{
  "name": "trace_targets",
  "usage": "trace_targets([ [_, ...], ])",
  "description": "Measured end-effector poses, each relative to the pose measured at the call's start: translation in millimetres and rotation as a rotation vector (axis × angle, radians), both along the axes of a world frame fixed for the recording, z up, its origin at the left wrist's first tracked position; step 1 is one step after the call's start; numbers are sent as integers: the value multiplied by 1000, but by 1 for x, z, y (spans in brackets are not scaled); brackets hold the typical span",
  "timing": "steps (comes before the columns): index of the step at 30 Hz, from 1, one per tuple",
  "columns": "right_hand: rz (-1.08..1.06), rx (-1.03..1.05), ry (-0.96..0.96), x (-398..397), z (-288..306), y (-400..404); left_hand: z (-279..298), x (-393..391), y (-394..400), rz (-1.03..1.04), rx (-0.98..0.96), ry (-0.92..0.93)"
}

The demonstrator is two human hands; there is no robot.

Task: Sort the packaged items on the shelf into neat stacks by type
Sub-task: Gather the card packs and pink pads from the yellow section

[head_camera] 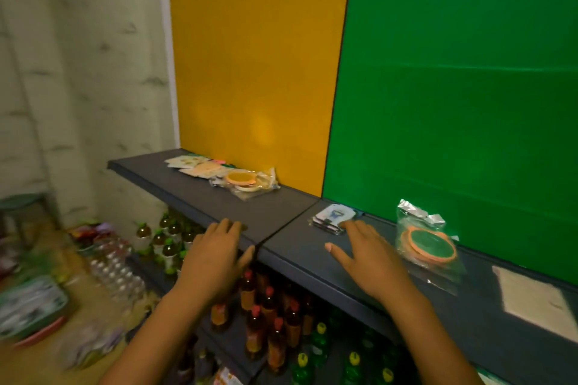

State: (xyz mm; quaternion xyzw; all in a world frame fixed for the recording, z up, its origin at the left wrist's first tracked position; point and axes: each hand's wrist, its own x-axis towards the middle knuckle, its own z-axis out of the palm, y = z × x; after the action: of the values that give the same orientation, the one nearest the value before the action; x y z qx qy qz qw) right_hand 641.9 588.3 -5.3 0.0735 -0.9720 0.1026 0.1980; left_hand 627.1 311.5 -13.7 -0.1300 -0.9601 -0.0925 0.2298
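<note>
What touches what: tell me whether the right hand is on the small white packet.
Cannot tell. In the head view the right hand's fingertips overlap the near edge of the small white packet, but blur hides whether they press it or hover.

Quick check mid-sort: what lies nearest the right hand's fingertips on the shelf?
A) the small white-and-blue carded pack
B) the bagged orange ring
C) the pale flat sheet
A: the right hand reaches with straight fingers toward the small white-and-blue carded pack, its fingertips at the pack's near edge.

Both forearms are bare to the frame's edge; left hand (215, 255) and right hand (369, 262) wear nothing.
</note>
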Motion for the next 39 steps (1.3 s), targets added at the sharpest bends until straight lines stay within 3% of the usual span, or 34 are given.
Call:
trace_targets([
  [10, 208, 31, 12, -87, 5, -121, -8, -25, -114, 215, 56, 36],
  [20, 316, -50, 52, -214, 11, -206, 9, -123, -196, 304, 72, 57],
  [25, 307, -69, 80, -279, 21, -236, 27, -182, -225, 300, 85, 88],
  [39, 236, -62, 0, -395, -2, -293, -7, -316, -271, 288, 143, -40],
])
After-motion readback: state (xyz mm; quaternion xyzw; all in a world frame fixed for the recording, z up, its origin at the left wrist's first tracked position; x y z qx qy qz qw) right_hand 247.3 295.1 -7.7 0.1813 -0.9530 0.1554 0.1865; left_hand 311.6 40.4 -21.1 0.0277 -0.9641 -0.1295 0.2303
